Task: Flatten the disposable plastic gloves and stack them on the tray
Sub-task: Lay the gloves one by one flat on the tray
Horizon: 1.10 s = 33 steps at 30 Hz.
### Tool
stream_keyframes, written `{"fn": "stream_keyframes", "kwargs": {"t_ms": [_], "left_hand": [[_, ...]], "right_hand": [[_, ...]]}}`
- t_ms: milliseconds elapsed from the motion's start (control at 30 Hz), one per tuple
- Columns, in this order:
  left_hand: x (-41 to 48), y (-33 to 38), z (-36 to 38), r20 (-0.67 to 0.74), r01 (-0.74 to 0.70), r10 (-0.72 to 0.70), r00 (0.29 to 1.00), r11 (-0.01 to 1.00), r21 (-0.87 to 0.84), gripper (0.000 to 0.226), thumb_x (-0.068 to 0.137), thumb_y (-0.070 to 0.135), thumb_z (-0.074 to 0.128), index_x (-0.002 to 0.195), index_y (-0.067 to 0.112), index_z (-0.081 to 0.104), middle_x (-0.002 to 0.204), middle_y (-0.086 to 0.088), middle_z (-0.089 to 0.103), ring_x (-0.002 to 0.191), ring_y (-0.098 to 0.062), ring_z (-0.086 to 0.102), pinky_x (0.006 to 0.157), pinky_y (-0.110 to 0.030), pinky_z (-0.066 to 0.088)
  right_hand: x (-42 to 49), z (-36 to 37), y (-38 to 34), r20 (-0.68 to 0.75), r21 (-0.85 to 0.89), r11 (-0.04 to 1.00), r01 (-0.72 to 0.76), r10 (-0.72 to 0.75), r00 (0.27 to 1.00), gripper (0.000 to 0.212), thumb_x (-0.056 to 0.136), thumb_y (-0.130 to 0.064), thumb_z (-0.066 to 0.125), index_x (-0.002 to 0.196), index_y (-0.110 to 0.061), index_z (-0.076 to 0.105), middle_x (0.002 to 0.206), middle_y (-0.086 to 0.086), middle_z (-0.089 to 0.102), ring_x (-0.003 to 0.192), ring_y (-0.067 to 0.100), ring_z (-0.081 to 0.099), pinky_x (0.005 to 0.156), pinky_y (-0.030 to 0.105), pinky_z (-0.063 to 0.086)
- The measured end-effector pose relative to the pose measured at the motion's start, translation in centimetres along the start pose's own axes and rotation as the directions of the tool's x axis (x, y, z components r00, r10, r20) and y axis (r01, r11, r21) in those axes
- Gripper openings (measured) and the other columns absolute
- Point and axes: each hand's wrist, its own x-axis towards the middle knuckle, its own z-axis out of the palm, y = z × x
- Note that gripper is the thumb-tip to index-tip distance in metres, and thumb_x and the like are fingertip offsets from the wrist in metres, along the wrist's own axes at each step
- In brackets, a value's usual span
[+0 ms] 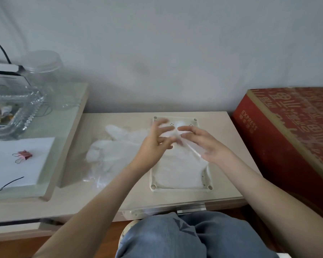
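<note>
Item 1. A low beige wooden table (222, 127) fills the centre of the frame.

Item 2. A red printed cardboard box (287, 127) stands at the right edge, just beside the table.

Item 3. At the left is a glass-topped side table (63, 127), carrying a white sheet of paper (17, 164).

Item 4. A cream rectangular plastic tray (181, 190) lies on the beige table, right of centre. In it we note flattened translucent plastic gloves (179, 174), lying flat with the cuff towards the lower edge.

Item 5. A loose heap of clear plastic gloves (116, 146) lies on the table just left of the tray.

Item 6. In the upper left, a cut-glass dish (17, 112) and behind it a clear lidded jar (43, 62).

Item 7. The left hand (155, 144) is raised over the tray's upper half, fingers splayed, with thumb and forefinger pinching a crumpled translucent glove (169, 134).

Item 8. The right hand (205, 144) is opposite, fingers stretched nearly straight along the same glove. The blur keeps us from telling whether it grips the glove.

Item 9. A pink binder clip (24, 155) rests on the paper.
</note>
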Motion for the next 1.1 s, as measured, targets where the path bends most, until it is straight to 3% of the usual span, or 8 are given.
{"fn": "stream_keyframes", "kwargs": {"t_ms": [133,267,333,500,633,800,967,1100], "left_hand": [[0.6,-1.3,0.9,-0.188,0.404,-0.484,0.854,0.847,-0.346,0.059,0.093,0.042,0.057,0.134,0.021,0.022,0.130,-0.013,0.046,0.096,-0.025,0.064,0.082,-0.032,0.054],[1.0,-1.1,1.1,0.098,0.586,-0.734,0.672,0.446,-0.676,0.073,0.084,0.055,0.064,0.132,0.014,0.029,0.129,-0.028,0.041,0.100,-0.043,0.061,0.081,-0.047,0.054],[1.3,-0.9,1.2,0.197,0.619,-0.732,0.653,0.365,-0.695,0.080,0.082,0.060,0.063,0.128,0.001,0.036,0.124,-0.032,0.050,0.099,-0.043,0.063,0.081,-0.048,0.054],[1.8,-0.5,0.7,0.261,0.608,-0.572,0.777,0.575,-0.548,0.081,0.075,0.074,0.051,0.117,0.007,0.064,0.111,-0.008,0.069,0.103,-0.024,0.065,0.090,-0.037,0.050],[1.9,-0.1,0.3,0.311,0.535,-0.435,0.845,0.691,-0.486,0.057,0.080,0.058,0.058,0.118,0.016,0.063,0.112,-0.003,0.068,0.101,-0.019,0.066,0.088,-0.034,0.049],[1.8,-0.3,0.1,0.290,0.464,-0.377,0.880,0.811,-0.356,0.040,0.089,0.031,0.059,0.120,0.005,0.058,0.115,-0.012,0.064,0.104,-0.025,0.061,0.095,-0.039,0.047],[1.6,-0.2,0.1,0.184,0.421,-0.379,0.907,0.814,-0.401,0.022,0.102,0.010,0.040,0.113,0.003,0.058,0.088,-0.003,0.072,0.067,-0.010,0.065,0.074,-0.025,0.054],[1.2,0.4,-0.5,0.269,0.423,-0.333,0.904,0.794,-0.438,0.021,0.102,0.007,0.037,0.111,0.005,0.056,0.081,0.000,0.070,0.063,-0.008,0.065,0.084,-0.030,0.049]], "right_hand": [[-0.2,0.4,-0.1,-0.169,-0.125,0.983,0.136,-0.156,0.973,0.022,0.091,0.000,0.057,0.106,-0.015,0.065,0.088,-0.002,0.067,0.083,0.016,0.059,0.073,0.026,0.044],[-0.4,0.2,-0.1,-0.192,-0.119,0.965,0.233,-0.252,0.948,0.025,0.089,0.004,0.059,0.103,-0.017,0.064,0.085,-0.006,0.068,0.080,0.006,0.061,0.078,0.022,0.045],[-0.7,0.1,-0.2,-0.155,-0.076,0.950,0.304,-0.312,0.937,0.030,0.088,0.008,0.059,0.107,-0.016,0.062,0.091,-0.001,0.066,0.085,0.006,0.062,0.081,0.019,0.048],[-1.3,-0.1,-0.4,-0.049,-0.071,0.931,0.358,-0.361,0.931,0.033,0.084,0.012,0.060,0.102,-0.014,0.065,0.094,0.000,0.066,0.093,0.007,0.062,0.087,0.017,0.047],[-1.5,-0.3,0.0,-0.020,-0.110,0.945,0.307,-0.311,0.950,0.028,0.088,0.009,0.055,0.092,-0.015,0.068,0.088,-0.009,0.069,0.089,0.003,0.062,0.082,0.016,0.045],[-1.3,-0.4,0.4,0.078,-0.180,0.949,0.259,-0.249,0.965,0.023,0.090,0.003,0.052,0.090,-0.013,0.070,0.086,-0.005,0.068,0.088,0.010,0.061,0.084,0.020,0.046],[-0.4,-0.2,1.0,-0.076,-0.146,0.977,0.156,-0.168,0.983,0.022,0.090,-0.001,0.059,0.107,-0.014,0.061,0.093,0.004,0.060,0.083,0.012,0.059,0.072,0.023,0.050],[0.3,-0.9,1.3,-0.098,-0.145,0.988,0.043,-0.057,0.994,0.036,0.085,-0.024,0.071,0.116,-0.016,0.056,0.103,0.002,0.056,0.099,0.015,0.062,0.078,0.032,0.051]]}}
